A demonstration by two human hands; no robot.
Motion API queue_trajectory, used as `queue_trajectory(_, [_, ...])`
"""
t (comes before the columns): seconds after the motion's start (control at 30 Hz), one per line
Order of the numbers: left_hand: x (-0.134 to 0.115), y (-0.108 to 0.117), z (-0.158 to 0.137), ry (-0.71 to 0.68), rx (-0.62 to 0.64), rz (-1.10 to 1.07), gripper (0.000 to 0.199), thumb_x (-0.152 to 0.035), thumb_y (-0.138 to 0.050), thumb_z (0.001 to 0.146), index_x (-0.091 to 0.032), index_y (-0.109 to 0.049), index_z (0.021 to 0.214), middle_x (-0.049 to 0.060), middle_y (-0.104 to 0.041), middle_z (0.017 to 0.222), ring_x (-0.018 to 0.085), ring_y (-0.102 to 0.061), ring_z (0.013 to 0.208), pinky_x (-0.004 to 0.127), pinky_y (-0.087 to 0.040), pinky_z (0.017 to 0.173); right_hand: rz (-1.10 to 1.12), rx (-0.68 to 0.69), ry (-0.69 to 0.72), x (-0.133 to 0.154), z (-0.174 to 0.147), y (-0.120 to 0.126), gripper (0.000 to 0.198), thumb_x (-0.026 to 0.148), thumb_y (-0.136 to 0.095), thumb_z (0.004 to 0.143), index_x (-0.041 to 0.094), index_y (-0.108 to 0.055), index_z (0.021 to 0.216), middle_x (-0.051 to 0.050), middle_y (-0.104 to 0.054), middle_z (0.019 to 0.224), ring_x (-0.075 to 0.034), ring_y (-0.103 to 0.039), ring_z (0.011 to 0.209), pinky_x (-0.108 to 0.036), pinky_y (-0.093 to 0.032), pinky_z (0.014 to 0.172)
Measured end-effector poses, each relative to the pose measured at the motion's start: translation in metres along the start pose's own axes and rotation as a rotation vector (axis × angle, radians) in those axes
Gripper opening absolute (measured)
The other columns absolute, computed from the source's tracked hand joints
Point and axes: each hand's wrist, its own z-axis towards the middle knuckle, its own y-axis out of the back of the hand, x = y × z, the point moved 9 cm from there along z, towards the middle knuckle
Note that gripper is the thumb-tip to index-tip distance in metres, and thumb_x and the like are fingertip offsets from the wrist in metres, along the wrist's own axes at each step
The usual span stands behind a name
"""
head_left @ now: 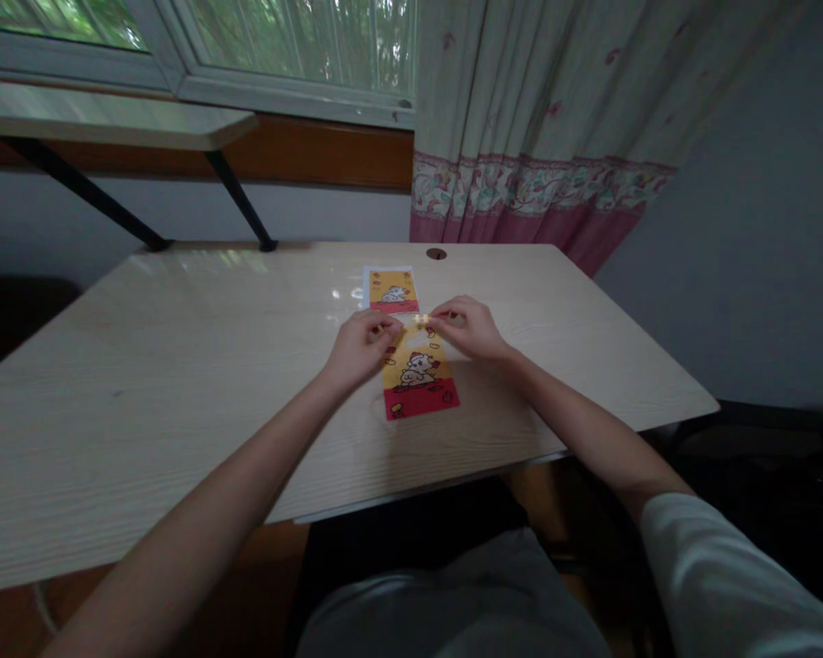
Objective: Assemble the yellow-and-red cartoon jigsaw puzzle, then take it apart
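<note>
A yellow and red cartoon picture (420, 373), with a white animal in a red hat, lies flat on the desk in front of me. At its upper left corner is my left hand (362, 347), its thumb and fingertips pinched together; whether anything is between them I cannot make out. My right hand (472, 327) pinches a small yellow piece (422, 320), shaped like a jigsaw piece, just above the picture's top edge. Just beyond my hands lies a white-bordered sheet (392, 288) printed with a similar picture, its lower part near my fingertips.
The pale wooden desk (212, 366) has a round cable hole (437, 254) near its back edge. A raised shelf (110, 123) on black legs stands at the back left. Behind the desk are a window (302, 55) and a patterned curtain (521, 137); a wall (747, 228) is on the right.
</note>
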Motion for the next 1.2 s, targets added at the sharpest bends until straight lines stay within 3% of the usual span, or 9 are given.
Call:
queue_trajectory(0.17, [-0.004, -0.004, 0.001, -0.079, 0.101, 0.18, 0.017, -0.022, -0.053, 0.08, -0.019, -0.07, 0.078, 0.008, -0.067, 0.085, 0.023, -0.057, 0.087, 0.04, -0.041, 0.083, -0.022, 0.094, -0.064, -0.014, 0.0, -0.009, 0.013, 0.029, -0.065, 0.082, 0.018, -0.073, 0.084, -0.004, -0.069, 0.08, -0.016, -0.057, 0.078, -0.028, -0.039, 0.074])
queue_trajectory(0.5, [-0.002, -0.007, -0.001, -0.11, 0.125, 0.248, 0.018, -0.019, -0.052, 0.079, -0.018, -0.07, 0.077, 0.008, -0.067, 0.083, 0.023, -0.056, 0.084, 0.041, -0.042, 0.082, 0.008, 0.204, -0.034, -0.015, -0.003, -0.036, 0.01, 0.026, -0.067, 0.079, 0.018, -0.073, 0.081, -0.004, -0.07, 0.079, -0.015, -0.059, 0.076, -0.028, -0.041, 0.075])
queue_trajectory(0.87, [0.0, -0.011, -0.002, -0.134, 0.159, 0.273, 0.019, -0.02, -0.052, 0.081, -0.018, -0.07, 0.078, 0.008, -0.067, 0.085, 0.023, -0.056, 0.082, 0.041, -0.042, 0.081, -0.044, 0.197, -0.053, -0.017, -0.002, -0.017, 0.009, 0.024, -0.067, 0.078, 0.018, -0.074, 0.08, -0.004, -0.071, 0.079, -0.015, -0.06, 0.076, -0.029, -0.041, 0.076])
queue_trajectory(1.2, [-0.01, -0.031, -0.011, -0.271, 0.315, 0.354, 0.026, -0.028, -0.051, 0.088, -0.022, -0.071, 0.104, 0.009, -0.059, 0.093, 0.024, -0.051, 0.093, 0.041, -0.04, 0.087, -0.055, 0.298, 0.021, -0.016, -0.005, -0.027, 0.011, 0.027, -0.069, 0.078, 0.019, -0.074, 0.084, -0.005, -0.073, 0.089, -0.017, -0.062, 0.083, -0.031, -0.04, 0.083])
